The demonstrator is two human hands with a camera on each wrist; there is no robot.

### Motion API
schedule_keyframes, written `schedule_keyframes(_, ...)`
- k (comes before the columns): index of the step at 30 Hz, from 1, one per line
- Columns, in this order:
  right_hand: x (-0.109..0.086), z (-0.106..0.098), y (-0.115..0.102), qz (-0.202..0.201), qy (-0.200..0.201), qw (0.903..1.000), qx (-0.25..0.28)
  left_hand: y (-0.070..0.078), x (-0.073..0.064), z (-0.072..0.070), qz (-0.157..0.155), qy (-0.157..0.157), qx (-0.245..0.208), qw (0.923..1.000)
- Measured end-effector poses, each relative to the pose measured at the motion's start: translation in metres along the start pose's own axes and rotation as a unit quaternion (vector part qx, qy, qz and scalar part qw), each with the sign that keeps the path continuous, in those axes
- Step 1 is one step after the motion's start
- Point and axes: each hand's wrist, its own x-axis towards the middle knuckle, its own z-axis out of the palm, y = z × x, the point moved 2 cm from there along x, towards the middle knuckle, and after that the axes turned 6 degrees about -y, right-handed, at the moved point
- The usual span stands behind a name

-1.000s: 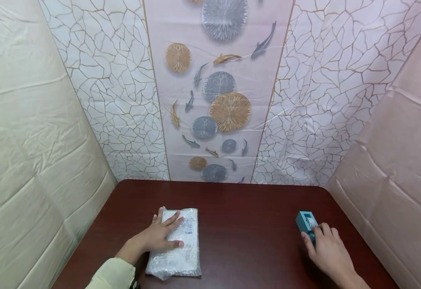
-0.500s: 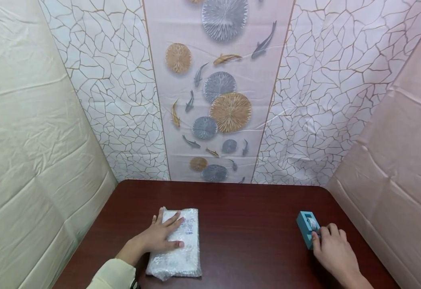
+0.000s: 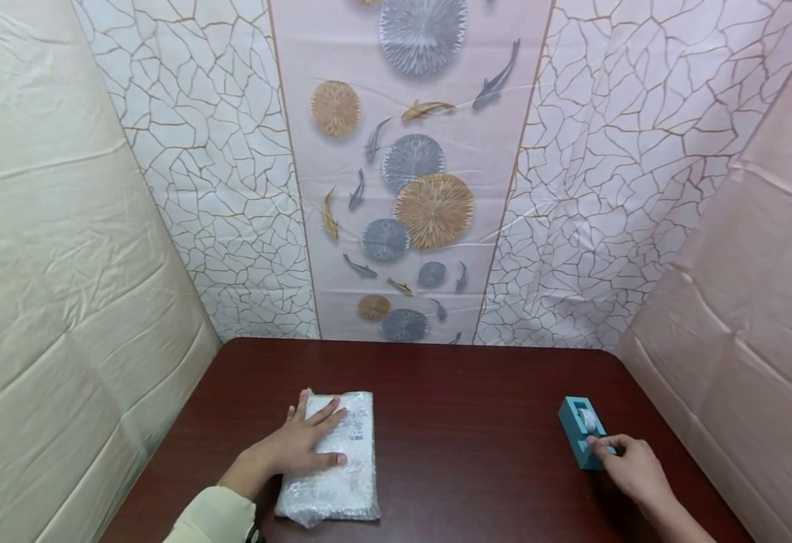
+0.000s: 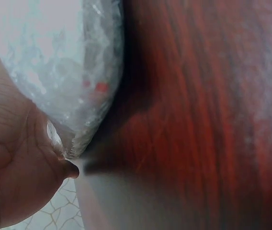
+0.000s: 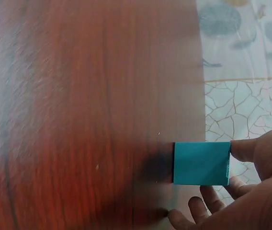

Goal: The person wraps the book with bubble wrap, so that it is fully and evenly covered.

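A flat package in clear bubble wrap lies on the left part of the dark red table. My left hand rests on it, fingers spread and thumb pointing right. In the left wrist view, the wrapped end of the package shows beside the palm. On the right stands a teal tape dispenser with a small roll of tape in it. My right hand pinches with thumb and forefinger at the tape's free end, right over the dispenser; the strip itself is hidden by the fingertips.
The reddish-brown table has rounded back corners. Patterned cloth hangs behind it, and beige quilted cloth flanks it on the right, with more on the left.
My right hand has drawn back from around the dispenser and turned, so thumb and forefinger now pinch by the roll. The dispenser shifted very slightly right; the left hand and package stayed still.
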Motion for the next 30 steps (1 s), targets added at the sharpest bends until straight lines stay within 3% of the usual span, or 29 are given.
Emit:
schedule_keyframes(3, -0.002, 0.000, 0.000, 0.031, -0.008, 0.9981, 0.052, 0.001, 0.000, 0.000, -0.001, 0.000, -0.002, 1.0000)
schedule_keyframes(6, -0.002, 0.001, 0.000, 0.046, -0.001, 0.9966, 0.068, 0.001, 0.000, 0.001, 0.000, -0.001, 0.000, 1.0000)
schedule_keyframes(14, -0.001, 0.000, -0.001, 0.006, 0.046, 0.9980, 0.044, 0.000, 0.001, 0.001, 0.003, 0.003, 0.004, 1.0000)
schedule_keyframes(17, -0.003, 0.002, -0.004, 0.010, 0.052, 0.9961, 0.071, 0.000, 0.001, 0.000, 0.000, 0.000, 0.000, 1.0000)
schedule_keyframes(22, -0.003, 0.011, -0.002, 0.026, 0.041, 0.9852, 0.165, 0.003, -0.002, -0.001, -0.009, -0.005, -0.010, 0.9999)
schedule_keyframes(30, 0.000, 0.013, -0.003, 0.037, 0.016, 0.9672, 0.251, 0.006, -0.003, -0.002, -0.004, 0.001, -0.009, 1.0000)
